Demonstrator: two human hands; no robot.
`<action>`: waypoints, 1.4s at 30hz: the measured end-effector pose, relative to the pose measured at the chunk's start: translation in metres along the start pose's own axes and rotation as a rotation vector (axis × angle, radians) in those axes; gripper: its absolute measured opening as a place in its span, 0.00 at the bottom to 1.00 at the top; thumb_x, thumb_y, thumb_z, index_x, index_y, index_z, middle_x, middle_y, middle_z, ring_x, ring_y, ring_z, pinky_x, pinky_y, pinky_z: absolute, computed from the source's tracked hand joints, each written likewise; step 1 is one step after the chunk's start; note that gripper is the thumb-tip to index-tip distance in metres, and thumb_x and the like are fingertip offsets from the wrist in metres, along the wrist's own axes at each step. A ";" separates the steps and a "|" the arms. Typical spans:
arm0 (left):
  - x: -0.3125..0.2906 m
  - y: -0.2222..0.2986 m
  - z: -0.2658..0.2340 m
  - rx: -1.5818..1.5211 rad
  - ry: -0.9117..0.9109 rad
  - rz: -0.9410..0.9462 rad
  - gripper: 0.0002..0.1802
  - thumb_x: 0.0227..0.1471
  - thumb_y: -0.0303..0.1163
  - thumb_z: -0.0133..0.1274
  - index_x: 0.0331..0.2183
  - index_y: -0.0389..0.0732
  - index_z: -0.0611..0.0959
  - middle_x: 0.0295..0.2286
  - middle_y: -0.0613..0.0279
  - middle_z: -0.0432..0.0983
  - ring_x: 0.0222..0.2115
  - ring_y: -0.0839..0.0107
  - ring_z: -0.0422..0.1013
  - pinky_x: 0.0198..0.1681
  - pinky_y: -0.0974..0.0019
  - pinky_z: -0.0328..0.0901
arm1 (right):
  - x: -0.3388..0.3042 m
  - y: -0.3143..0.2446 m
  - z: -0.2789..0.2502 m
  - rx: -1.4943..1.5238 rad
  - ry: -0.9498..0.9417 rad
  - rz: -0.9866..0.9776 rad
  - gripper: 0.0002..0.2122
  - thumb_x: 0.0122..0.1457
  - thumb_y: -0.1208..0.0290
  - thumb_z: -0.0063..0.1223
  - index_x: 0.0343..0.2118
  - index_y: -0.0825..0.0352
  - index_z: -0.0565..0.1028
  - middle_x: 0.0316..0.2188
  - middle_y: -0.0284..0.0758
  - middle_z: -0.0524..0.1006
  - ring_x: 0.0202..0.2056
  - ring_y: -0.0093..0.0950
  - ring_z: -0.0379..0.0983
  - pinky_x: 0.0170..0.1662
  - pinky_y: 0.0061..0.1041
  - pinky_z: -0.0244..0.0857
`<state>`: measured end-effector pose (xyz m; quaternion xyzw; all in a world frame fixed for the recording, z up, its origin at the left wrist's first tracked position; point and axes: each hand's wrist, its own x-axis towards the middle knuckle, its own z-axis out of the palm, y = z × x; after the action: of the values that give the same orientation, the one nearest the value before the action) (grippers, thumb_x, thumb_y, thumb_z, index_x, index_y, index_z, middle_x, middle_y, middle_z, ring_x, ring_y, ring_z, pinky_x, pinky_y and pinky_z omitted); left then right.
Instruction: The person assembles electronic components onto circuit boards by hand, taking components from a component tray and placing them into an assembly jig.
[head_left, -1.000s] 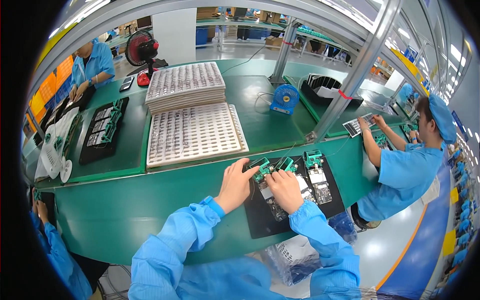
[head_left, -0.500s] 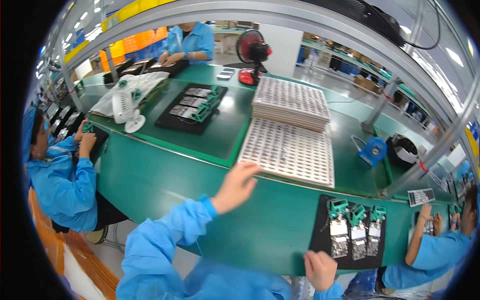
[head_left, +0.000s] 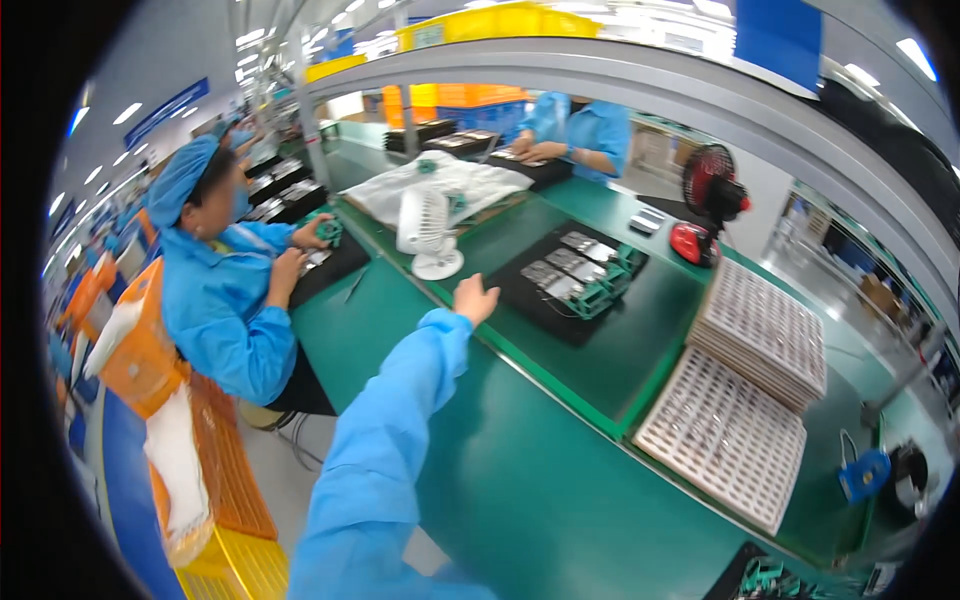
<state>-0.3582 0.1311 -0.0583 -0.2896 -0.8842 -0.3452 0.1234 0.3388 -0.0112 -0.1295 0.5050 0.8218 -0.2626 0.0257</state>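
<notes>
My left hand (head_left: 475, 300) reaches out over the front edge of the raised green bench, fingers apart and holding nothing. Just beyond it lies a black mat (head_left: 520, 297), which carries several silver circuit-board pieces (head_left: 577, 263) with green clamp-like fixtures (head_left: 600, 297) at their right ends. A small white fan (head_left: 424, 222) stands to the left of the hand. My right hand is out of the picture.
Right of the mat are a white tray of small parts (head_left: 720, 430) and a tray stack (head_left: 765, 330). A red-black fan (head_left: 708, 200) stands behind. A co-worker (head_left: 225, 290) handles a green fixture at left; another person (head_left: 580, 135) works across the bench. A metal rail (head_left: 650, 75) spans above.
The view has swung left. My left hand has moved from beside the white tray to the near side of the black mat. My right hand has left the picture.
</notes>
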 end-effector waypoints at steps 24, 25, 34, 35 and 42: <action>-0.180 0.036 -0.154 -0.929 -0.749 -0.455 0.18 0.57 0.32 0.59 0.48 0.37 0.77 0.44 0.62 0.76 0.42 0.71 0.73 0.43 0.65 0.70 | 0.005 0.001 -0.118 -0.158 0.774 -0.328 0.15 0.54 0.74 0.50 0.45 0.67 0.76 0.44 0.45 0.75 0.46 0.45 0.72 0.47 0.44 0.68; -0.198 0.040 -0.169 -0.960 -0.747 -0.467 0.18 0.58 0.31 0.59 0.49 0.37 0.77 0.45 0.63 0.77 0.42 0.71 0.73 0.43 0.66 0.70 | 0.003 -0.012 -0.126 -0.228 0.777 -0.287 0.15 0.54 0.74 0.52 0.46 0.67 0.76 0.44 0.45 0.76 0.46 0.45 0.73 0.45 0.43 0.68; -0.360 0.035 -0.238 -0.975 -1.176 -0.711 0.17 0.57 0.36 0.60 0.45 0.35 0.82 0.38 0.67 0.80 0.37 0.78 0.73 0.42 0.72 0.68 | 0.003 0.005 -0.137 -0.247 0.855 -0.038 0.11 0.53 0.84 0.51 0.41 0.73 0.75 0.44 0.47 0.74 0.46 0.46 0.70 0.49 0.40 0.64; -0.377 0.049 -0.238 -1.019 -1.237 -0.789 0.15 0.57 0.35 0.60 0.42 0.35 0.83 0.38 0.66 0.81 0.37 0.78 0.75 0.41 0.72 0.69 | 0.004 -0.002 -0.137 -0.167 0.929 -0.086 0.11 0.54 0.84 0.51 0.41 0.72 0.75 0.42 0.47 0.74 0.45 0.47 0.71 0.48 0.40 0.65; -0.458 0.135 -0.215 -0.903 -1.787 -0.895 0.25 0.59 0.44 0.58 0.50 0.36 0.78 0.46 0.59 0.77 0.44 0.75 0.75 0.44 0.73 0.70 | 0.005 -0.077 -0.102 0.532 0.441 -0.090 0.11 0.60 0.70 0.59 0.41 0.69 0.74 0.22 0.40 0.79 0.22 0.33 0.77 0.26 0.30 0.68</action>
<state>0.0939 -0.1303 -0.0200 -0.1065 -0.4718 -0.3163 -0.8161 0.2943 0.0127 -0.0124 0.5018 0.7317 -0.3531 -0.2967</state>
